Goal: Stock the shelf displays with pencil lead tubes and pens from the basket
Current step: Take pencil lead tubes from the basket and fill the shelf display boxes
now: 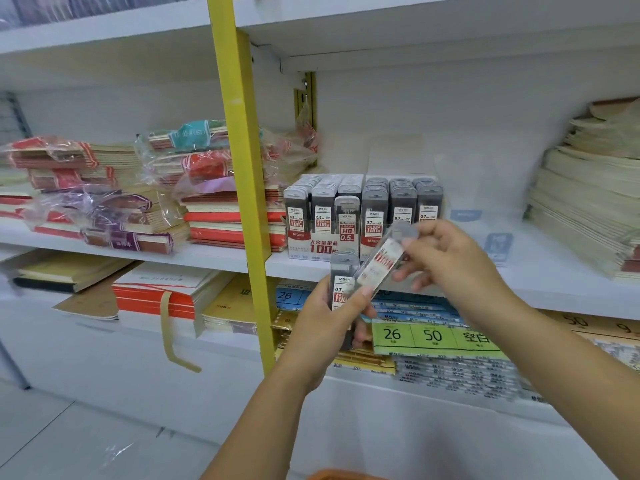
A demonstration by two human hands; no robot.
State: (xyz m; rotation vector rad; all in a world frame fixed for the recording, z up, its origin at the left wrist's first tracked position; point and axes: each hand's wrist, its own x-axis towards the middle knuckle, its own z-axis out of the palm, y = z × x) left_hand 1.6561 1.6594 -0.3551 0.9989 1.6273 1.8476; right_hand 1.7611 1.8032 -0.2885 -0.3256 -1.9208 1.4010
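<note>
A clear display box of grey pencil lead tubes stands on the middle shelf, its rows nearly full. In front of it my left hand grips an upright bunch of lead tubes labelled 0.7. My right hand pinches one tilted lead tube by its upper end, its lower end still touching the bunch in my left hand. An orange basket rim peeks in at the bottom edge.
A yellow shelf upright stands left of the display. Wrapped notebook stacks fill the shelf's left; a tall paper stack sits at right. Label sheet packs lie on the shelf below. Bare shelf lies right of the display.
</note>
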